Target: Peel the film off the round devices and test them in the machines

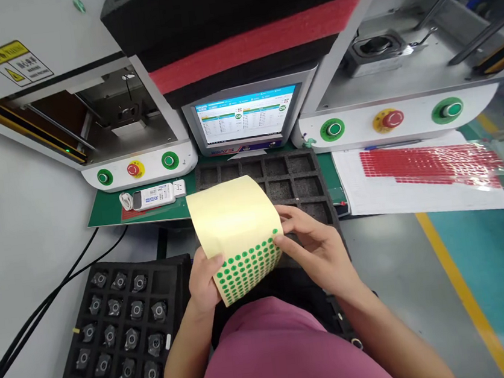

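Note:
A curved pale-yellow sheet of stickers is held up in front of my body. Rows of round green stickers cover its lower part, while the upper part is bare backing. My left hand grips the sheet's left edge, thumb on the front face. At the right edge, my right hand has its thumb beside the end sticker of the top row and its index finger at the sheet's border. Whether a sticker is lifted there I cannot make out.
Behind the sheet lies a black foam tray with square pockets. Another foam tray at lower left holds several dark parts. Back centre stands a monitor between two machines with buttons. Red strips lie on white paper at right; a white device is at left.

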